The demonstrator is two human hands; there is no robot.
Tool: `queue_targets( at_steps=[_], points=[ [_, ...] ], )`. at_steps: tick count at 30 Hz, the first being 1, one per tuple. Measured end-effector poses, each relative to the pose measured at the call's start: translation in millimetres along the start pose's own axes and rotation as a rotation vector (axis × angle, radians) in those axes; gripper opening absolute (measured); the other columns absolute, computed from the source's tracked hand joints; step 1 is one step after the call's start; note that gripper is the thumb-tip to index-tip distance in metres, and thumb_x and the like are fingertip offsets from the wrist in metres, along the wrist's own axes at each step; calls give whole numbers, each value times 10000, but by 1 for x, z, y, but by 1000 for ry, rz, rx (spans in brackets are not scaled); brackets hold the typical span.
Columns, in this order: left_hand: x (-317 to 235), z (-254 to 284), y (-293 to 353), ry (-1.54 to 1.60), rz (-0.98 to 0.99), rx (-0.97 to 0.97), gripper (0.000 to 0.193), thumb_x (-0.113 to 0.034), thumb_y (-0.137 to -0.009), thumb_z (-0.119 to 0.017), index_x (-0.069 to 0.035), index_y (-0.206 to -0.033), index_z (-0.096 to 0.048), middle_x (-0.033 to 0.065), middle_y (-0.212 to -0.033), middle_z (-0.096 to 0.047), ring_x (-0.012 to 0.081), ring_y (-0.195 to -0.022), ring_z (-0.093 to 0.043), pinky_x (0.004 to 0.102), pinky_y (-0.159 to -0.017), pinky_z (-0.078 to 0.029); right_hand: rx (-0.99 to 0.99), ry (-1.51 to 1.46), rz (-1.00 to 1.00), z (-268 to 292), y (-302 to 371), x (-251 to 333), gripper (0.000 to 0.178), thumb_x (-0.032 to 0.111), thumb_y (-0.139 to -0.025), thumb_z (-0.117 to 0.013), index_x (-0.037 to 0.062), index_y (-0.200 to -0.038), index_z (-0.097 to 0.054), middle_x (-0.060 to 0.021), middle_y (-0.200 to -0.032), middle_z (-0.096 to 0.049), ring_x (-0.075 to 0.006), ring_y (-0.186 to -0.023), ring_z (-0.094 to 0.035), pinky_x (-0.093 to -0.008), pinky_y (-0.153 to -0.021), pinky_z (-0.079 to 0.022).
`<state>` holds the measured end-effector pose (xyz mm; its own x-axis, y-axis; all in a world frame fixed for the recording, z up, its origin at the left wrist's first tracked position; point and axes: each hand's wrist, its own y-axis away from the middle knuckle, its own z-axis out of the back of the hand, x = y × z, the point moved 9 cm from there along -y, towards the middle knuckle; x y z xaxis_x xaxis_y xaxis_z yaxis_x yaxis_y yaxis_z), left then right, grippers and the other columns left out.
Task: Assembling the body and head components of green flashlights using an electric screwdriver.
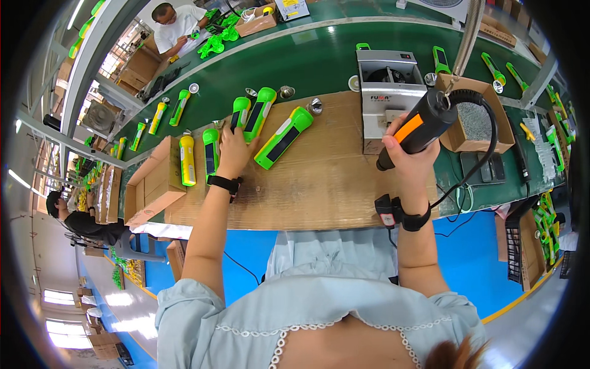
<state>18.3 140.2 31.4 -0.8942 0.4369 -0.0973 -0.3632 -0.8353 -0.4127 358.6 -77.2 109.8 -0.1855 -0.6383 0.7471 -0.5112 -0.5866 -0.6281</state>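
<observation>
My right hand [413,165] is wrapped around a black electric screwdriver [425,123] with an orange stripe, held tilted above the bench. A coiled spring and a black cord meet at its upper end. My left hand [232,154] has its fingers closed on the near end of a green flashlight [240,108], partly hiding it. Other green flashlights lie close by: one [211,150] left of that hand, one [260,111] just beyond it, and a larger one [284,138] to its right. A yellow flashlight [187,161] lies farther left.
Brown cardboard [319,184] covers the near bench. A grey metal machine [388,98] stands beyond my right hand, next to a box of small screws [482,126]. An open carton [157,184] sits at left. More flashlights line the green belt [307,55]; a person [178,31] works across it.
</observation>
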Motion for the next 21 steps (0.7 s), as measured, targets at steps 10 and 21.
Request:
queue_targets(
  at_steps=[10, 21],
  points=[
    [30, 29, 46, -343, 390, 265, 573, -359, -626, -744, 42, -986, -550, 224, -1108, -473, 401, -1055, -457, 515, -811, -442, -21, -59, -21, 1, -2, -4, 447, 79, -707, -761, -18, -1055, -498, -101, -739, -582, -146, -661, -573, -252, -605, -470],
    [-121, 33, 36, 227, -206, 360, 512, -85, -805, -591, -170, -1285, -433, 250, -898, -596, 425, -873, -574, 481, -747, -461, -113, 9, 167, 11, -24, 39, 344, 49, -775, -689, -19, -1043, -484, -115, -734, -575, -186, -642, -583, -300, -605, -480]
  ],
)
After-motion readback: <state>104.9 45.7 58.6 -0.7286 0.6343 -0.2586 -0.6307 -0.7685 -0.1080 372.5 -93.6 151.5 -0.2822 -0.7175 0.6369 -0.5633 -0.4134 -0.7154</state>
